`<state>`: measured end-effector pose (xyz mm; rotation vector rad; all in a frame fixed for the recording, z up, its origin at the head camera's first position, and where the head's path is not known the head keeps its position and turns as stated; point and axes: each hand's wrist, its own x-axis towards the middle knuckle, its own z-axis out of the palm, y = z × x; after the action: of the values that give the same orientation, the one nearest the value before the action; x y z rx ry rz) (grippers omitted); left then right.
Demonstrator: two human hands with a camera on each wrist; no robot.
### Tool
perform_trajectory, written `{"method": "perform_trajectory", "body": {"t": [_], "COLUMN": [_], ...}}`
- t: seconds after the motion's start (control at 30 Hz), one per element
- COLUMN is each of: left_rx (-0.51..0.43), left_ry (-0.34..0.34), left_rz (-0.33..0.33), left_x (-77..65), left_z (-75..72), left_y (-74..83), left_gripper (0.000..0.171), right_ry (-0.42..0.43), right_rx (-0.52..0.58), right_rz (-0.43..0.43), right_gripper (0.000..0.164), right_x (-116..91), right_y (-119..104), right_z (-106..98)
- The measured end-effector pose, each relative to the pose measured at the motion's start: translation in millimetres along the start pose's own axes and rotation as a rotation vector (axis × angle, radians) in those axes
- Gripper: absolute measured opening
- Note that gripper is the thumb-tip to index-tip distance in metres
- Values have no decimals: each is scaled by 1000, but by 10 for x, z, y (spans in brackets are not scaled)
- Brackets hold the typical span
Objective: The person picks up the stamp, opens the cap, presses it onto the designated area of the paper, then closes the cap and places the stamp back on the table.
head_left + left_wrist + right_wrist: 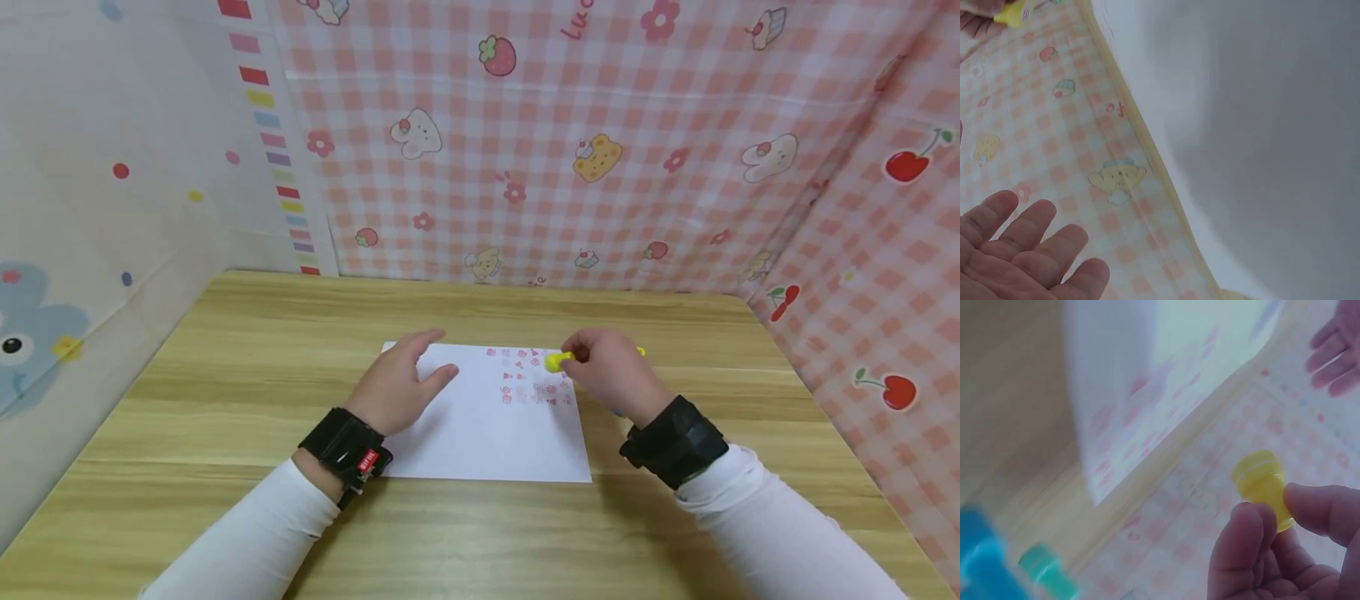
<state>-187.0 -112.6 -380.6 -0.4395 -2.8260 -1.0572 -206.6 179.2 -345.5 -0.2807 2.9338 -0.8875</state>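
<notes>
My right hand point(615, 375) pinches a yellow toy stamp point(1266, 481) between thumb and fingertips, its round end pointing away from the palm. In the head view the stamp overlaps the upper right of a white sheet of paper point(480, 442). Rows of small red stamped prints point(521, 377) cover that part of the sheet. Over the sheet's left side is my left hand point(401, 383), holding nothing, with thumb and fingers spread apart. Its relaxed fingers point(1054, 247) show at the lower left of the left wrist view.
A blue stamp point(985, 550) and a green one point(1047, 569) are on the wooden table point(465, 533) right of the paper. Another small yellow piece point(641, 351) peeks out behind my right hand. Patterned cloth point(540, 167) hangs along the table's back and sides.
</notes>
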Motion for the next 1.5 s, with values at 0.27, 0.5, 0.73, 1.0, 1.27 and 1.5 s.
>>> {"method": "perform_trajectory", "body": {"t": [0.27, 0.5, 0.73, 1.0, 1.27, 1.5], "left_rx": [-62, -140, -250, -252, -270, -254], "left_ry": [-27, -68, -129, -93, -103, -98], "left_rz": [94, 125, 117, 99, 99, 100], "left_x": [-12, -35, -59, -78, -86, -84], "left_z": [109, 195, 284, 274, 282, 265], "left_y": [123, 221, 272, 257, 238, 243], "left_gripper": [56, 49, 42, 24, 16, 16], "right_ry": [-73, -112, -142, -173, -183, -171], "right_rx": [234, 370, 456, 474, 454, 450], "right_rz": [4, -29, -66, -81, -69, -57], "right_gripper": [14, 14, 13, 12, 12, 12], "right_x": [-43, -100, -136, -146, -155, -160], "right_y": [-203, -298, -364, -410, -456, -469], "right_z": [163, 278, 383, 477, 530, 545]}}
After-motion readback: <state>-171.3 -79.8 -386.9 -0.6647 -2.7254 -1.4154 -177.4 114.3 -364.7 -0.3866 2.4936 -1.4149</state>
